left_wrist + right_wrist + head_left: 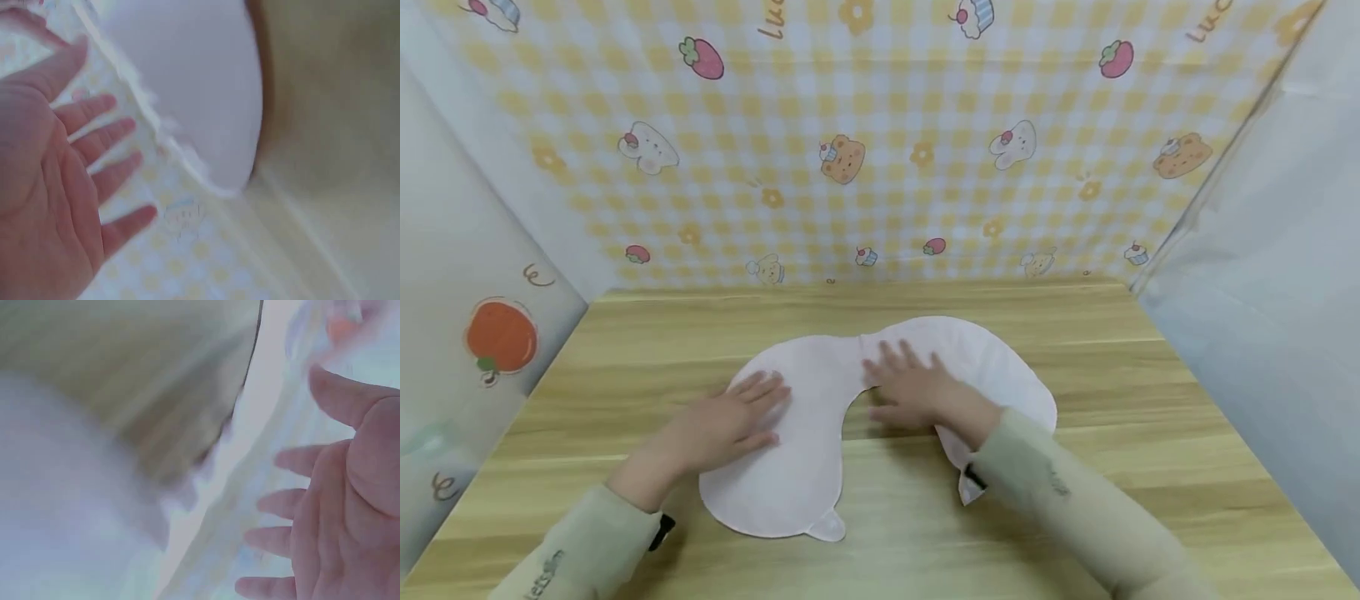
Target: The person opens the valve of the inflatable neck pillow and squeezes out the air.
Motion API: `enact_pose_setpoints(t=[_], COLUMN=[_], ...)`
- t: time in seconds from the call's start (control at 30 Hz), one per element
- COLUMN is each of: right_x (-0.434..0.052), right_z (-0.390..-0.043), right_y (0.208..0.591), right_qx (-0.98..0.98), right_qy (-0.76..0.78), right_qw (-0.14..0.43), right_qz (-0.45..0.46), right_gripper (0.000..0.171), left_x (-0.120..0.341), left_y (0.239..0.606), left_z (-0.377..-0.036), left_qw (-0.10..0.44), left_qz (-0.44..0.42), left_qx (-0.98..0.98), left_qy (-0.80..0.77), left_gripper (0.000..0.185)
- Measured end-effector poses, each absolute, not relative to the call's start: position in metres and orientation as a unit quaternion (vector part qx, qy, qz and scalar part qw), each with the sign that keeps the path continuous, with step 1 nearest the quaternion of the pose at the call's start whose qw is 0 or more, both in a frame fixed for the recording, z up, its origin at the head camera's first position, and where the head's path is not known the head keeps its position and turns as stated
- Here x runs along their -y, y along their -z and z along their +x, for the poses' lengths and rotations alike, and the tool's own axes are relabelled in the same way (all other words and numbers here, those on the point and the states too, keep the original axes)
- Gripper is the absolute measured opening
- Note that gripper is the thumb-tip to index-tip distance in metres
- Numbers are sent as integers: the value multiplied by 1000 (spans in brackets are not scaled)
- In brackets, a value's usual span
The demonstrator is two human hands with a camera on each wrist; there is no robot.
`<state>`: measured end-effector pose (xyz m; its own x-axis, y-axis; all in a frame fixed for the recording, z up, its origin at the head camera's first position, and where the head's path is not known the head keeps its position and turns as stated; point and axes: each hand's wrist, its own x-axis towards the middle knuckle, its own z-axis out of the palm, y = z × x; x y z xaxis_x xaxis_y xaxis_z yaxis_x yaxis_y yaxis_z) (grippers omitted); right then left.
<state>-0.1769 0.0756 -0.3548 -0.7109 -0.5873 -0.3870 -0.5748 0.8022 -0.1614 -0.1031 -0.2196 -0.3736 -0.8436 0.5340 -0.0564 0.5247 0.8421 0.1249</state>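
Observation:
A pale pink, U-shaped cloth (pixel 805 467) lies flat on the wooden table (pixel 1075 333), with its open side toward me. My left hand (pixel 758 408) rests palm down on the cloth's left lobe, fingers straight and spread. On the upper middle of the cloth my right hand (pixel 898 375) lies flat, fingers pointing away from me. The blurred left wrist view shows the left hand (pixel 94 162) with spread fingers beside the cloth's (pixel 194 81) rounded edge. The right wrist view, also blurred, shows the right hand (pixel 294 519) spread beside the cloth (pixel 69 506). Neither hand grips anything.
A yellow checked backdrop (pixel 880 150) printed with bears and strawberries stands along the table's far edge. A pale panel with an orange print (pixel 501 337) closes the left side. A plain pale panel (pixel 1262 275) closes the right. A small tab (pixel 827 527) sticks out from the cloth's near left end.

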Motion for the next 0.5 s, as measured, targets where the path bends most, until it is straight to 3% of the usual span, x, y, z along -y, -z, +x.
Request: enact_pose_setpoints(t=[0.23,0.33,0.5], right_x=[-147,-162,-178], right_z=[-204,-206,-201], right_y=[366,378,386], right_qx=[-924,-925,-942], right_qy=[84,92,94], right_qw=[260,280,251], right_qz=[-267,-239,-200], right_gripper=[59,62,73], left_x=[198,188,179], left_y=[387,389,386], left_z=[-114,-125,-135], left_qw=[86,111,136], left_qz=[273,262,247], left_qx=[-955,-957,-959], left_qy=[-73,-54,-24], left_gripper=[73,81,88])
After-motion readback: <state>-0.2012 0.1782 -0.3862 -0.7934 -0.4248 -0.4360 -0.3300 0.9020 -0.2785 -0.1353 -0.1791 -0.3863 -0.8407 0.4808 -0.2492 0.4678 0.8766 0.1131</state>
